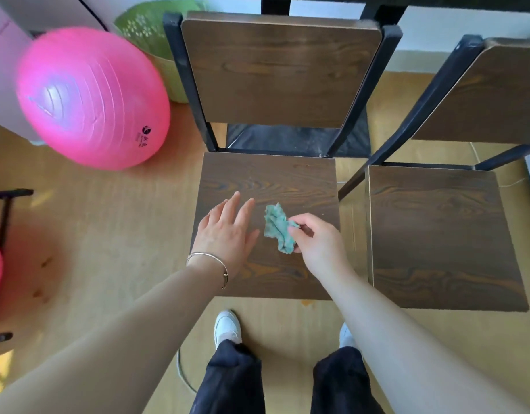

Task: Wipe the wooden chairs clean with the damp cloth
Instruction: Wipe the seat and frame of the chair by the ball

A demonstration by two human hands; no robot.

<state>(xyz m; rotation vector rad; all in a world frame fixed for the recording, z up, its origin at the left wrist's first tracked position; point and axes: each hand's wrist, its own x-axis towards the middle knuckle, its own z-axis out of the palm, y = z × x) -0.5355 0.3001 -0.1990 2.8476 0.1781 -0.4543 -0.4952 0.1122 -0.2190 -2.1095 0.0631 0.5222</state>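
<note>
Teal damp cloth (278,227) sits pinched in our right hand (316,234) over the near chair's seat (257,180); our left hand (226,230) hovers flat, holding nothing; we judge wiping barely begun, the second chair (443,228) untouched.

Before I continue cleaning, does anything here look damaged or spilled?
Nothing looks spilled. The left chair's backrest has a worn, pale top edge near its right corner.
</note>
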